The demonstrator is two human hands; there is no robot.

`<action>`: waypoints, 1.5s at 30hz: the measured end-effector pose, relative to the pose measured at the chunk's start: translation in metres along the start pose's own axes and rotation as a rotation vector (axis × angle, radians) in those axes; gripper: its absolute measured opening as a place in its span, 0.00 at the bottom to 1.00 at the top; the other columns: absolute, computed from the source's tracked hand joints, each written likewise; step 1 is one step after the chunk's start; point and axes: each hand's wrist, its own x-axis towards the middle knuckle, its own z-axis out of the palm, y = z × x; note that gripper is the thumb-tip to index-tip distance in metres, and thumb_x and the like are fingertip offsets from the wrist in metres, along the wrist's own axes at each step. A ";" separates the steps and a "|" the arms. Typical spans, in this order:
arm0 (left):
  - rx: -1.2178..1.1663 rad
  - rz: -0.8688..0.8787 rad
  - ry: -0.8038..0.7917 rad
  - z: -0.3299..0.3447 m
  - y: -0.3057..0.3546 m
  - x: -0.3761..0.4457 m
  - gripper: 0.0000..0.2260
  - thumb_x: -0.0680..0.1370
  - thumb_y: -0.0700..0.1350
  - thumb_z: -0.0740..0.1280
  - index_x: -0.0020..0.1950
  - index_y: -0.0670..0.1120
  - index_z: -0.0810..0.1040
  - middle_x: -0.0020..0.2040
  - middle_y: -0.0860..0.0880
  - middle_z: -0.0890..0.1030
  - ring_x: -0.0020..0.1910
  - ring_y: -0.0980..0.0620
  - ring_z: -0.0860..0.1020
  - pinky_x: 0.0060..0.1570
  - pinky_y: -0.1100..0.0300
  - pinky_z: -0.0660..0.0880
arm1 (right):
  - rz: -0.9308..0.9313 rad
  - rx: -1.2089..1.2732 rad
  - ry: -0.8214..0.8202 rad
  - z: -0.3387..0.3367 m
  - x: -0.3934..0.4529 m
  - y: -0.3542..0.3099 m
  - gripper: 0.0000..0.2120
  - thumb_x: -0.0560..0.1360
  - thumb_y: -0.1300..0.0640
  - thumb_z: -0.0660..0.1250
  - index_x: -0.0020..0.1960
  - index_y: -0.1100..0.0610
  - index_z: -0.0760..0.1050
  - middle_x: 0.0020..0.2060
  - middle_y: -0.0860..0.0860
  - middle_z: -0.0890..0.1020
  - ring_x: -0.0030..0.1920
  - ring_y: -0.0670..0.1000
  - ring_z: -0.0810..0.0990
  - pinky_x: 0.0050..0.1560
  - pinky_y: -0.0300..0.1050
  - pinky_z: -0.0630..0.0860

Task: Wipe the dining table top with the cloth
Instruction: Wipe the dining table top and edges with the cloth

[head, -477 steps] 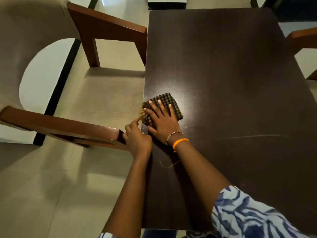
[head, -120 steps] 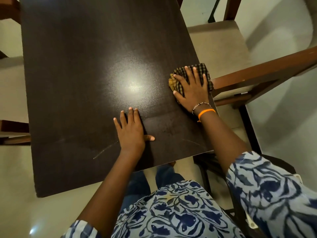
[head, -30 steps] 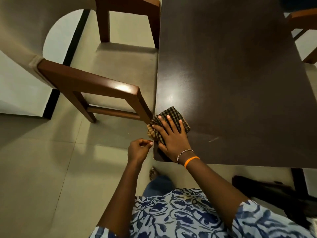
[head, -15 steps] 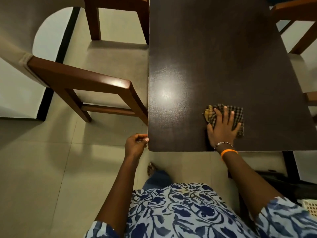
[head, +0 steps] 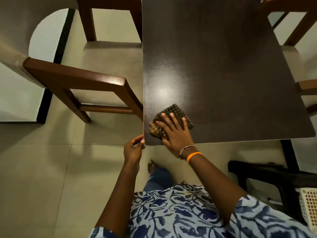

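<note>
The dark brown dining table top (head: 214, 66) fills the upper right of the head view. A folded checked cloth (head: 176, 111) with a yellow-brown edge lies close to the table's near left corner. My right hand (head: 175, 133) presses flat on the cloth with spread, straight fingers, covering its near half. My left hand (head: 133, 149) sits just off the table's near left corner. Its fingers are curled, the fingertips touch the corner edge, and nothing shows inside it.
A wooden chair with a beige seat (head: 77, 78) stands against the table's left side. Another chair's arm (head: 307, 85) shows at the right edge. A black frame (head: 274, 172) and a white lattice basket (head: 310, 203) sit on the floor at lower right.
My right hand has slid the cloth leftward along the near edge, from the middle to the near left corner. My left hand stays at that corner.
</note>
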 end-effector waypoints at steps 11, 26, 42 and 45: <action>0.013 0.045 -0.018 0.000 -0.002 -0.003 0.14 0.76 0.32 0.63 0.61 0.39 0.76 0.59 0.40 0.79 0.52 0.50 0.75 0.43 0.66 0.72 | 0.598 0.018 0.068 -0.032 -0.053 0.104 0.34 0.75 0.50 0.62 0.76 0.48 0.50 0.77 0.51 0.47 0.77 0.56 0.42 0.71 0.68 0.45; 0.576 0.224 0.276 0.024 -0.007 -0.031 0.24 0.73 0.39 0.68 0.68 0.44 0.68 0.66 0.42 0.71 0.64 0.40 0.69 0.63 0.47 0.68 | -0.116 0.012 -0.072 0.006 -0.021 -0.007 0.32 0.74 0.44 0.59 0.75 0.42 0.50 0.77 0.46 0.45 0.77 0.51 0.40 0.72 0.62 0.36; 1.018 0.653 -0.026 0.100 0.003 -0.064 0.28 0.74 0.41 0.66 0.73 0.48 0.61 0.66 0.48 0.73 0.66 0.45 0.64 0.70 0.50 0.60 | 0.765 0.161 0.119 -0.049 -0.142 0.218 0.33 0.75 0.51 0.62 0.76 0.46 0.50 0.77 0.48 0.46 0.77 0.54 0.42 0.73 0.66 0.41; 0.993 0.611 0.007 0.103 0.002 -0.068 0.28 0.74 0.35 0.63 0.72 0.48 0.63 0.63 0.46 0.74 0.65 0.43 0.64 0.69 0.44 0.61 | 0.755 0.168 0.156 -0.035 -0.122 0.172 0.35 0.74 0.47 0.63 0.76 0.45 0.49 0.77 0.50 0.44 0.77 0.56 0.40 0.70 0.68 0.39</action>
